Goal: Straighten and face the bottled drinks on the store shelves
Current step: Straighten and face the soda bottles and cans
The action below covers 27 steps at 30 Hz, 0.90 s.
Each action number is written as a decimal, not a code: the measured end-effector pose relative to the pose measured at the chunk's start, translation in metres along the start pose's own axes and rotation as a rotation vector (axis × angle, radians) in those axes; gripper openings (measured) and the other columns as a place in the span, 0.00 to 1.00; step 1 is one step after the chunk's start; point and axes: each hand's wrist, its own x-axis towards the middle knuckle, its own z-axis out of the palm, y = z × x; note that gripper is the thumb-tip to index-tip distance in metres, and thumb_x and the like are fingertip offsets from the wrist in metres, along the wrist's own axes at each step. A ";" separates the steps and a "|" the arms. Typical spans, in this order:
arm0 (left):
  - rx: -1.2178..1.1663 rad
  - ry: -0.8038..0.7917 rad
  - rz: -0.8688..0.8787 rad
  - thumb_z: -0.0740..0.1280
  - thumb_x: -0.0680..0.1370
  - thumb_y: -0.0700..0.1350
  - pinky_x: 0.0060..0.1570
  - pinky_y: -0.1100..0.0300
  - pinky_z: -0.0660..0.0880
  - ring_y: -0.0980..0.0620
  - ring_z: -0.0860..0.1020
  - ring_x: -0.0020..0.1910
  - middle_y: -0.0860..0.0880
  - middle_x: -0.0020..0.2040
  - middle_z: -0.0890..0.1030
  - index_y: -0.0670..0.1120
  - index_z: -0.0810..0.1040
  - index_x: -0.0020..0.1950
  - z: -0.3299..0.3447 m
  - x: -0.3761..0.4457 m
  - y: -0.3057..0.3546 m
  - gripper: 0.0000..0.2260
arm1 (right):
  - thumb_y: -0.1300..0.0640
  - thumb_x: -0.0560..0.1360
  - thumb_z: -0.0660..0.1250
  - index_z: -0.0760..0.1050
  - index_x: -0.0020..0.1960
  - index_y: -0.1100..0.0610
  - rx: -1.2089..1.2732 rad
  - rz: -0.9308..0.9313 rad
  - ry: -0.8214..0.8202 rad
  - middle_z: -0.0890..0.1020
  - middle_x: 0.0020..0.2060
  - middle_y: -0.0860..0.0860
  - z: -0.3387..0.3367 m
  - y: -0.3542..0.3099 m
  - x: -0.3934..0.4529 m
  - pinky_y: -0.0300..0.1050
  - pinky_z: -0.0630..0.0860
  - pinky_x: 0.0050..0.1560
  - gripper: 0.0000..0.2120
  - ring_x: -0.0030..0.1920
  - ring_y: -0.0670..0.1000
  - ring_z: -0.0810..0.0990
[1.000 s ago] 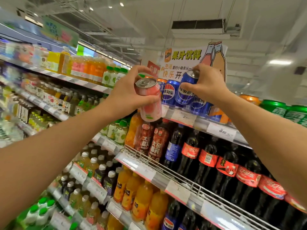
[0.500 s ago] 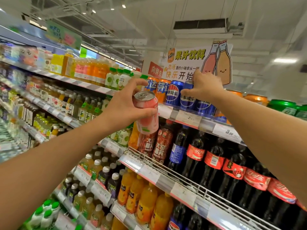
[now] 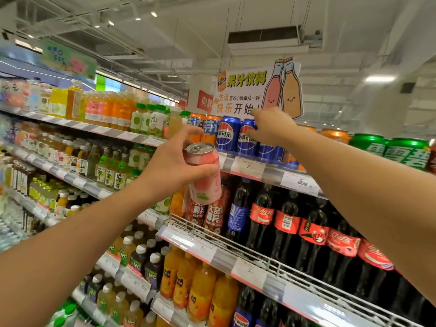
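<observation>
My left hand grips a pink soda can, tilted, in front of the shelves below the top shelf's edge. My right hand reaches up to the top shelf and holds a blue Pepsi can standing in a row of blue cans; its thumb lies across the can's front and the fingers go behind it. Another blue Pepsi can stands just left with its label facing out. Orange Fanta cans stand further left.
Dark cola bottles fill the wire-fronted shelf below. Orange juice bottles stand lower down, green Sprite cans at the top right. A hanging juice sign sits right above my right hand. Juice and tea bottles line the left shelves.
My right hand carried the blue Pepsi can from in front of the shelf up and back into the row. My left hand with the pink can dropped slightly lower.
</observation>
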 end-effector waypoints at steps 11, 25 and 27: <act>-0.134 -0.033 -0.106 0.79 0.68 0.58 0.54 0.50 0.80 0.52 0.80 0.54 0.51 0.56 0.78 0.59 0.70 0.67 0.047 0.003 0.042 0.31 | 0.53 0.77 0.70 0.80 0.59 0.54 0.741 0.003 0.201 0.84 0.49 0.44 -0.010 0.004 -0.154 0.48 0.82 0.54 0.12 0.49 0.44 0.83; -0.320 -0.307 -0.041 0.79 0.60 0.66 0.55 0.53 0.81 0.55 0.81 0.54 0.54 0.58 0.78 0.59 0.73 0.64 0.179 -0.029 0.167 0.36 | 0.40 0.65 0.79 0.74 0.60 0.45 0.994 0.427 0.089 0.83 0.49 0.42 -0.019 0.056 -0.332 0.43 0.80 0.50 0.27 0.49 0.41 0.81; -0.331 -0.343 -0.014 0.78 0.61 0.68 0.54 0.54 0.81 0.55 0.81 0.54 0.54 0.58 0.78 0.59 0.73 0.63 0.199 -0.034 0.184 0.35 | 0.41 0.64 0.78 0.74 0.59 0.45 0.942 0.474 0.104 0.83 0.49 0.41 -0.027 0.073 -0.351 0.43 0.80 0.49 0.27 0.48 0.40 0.82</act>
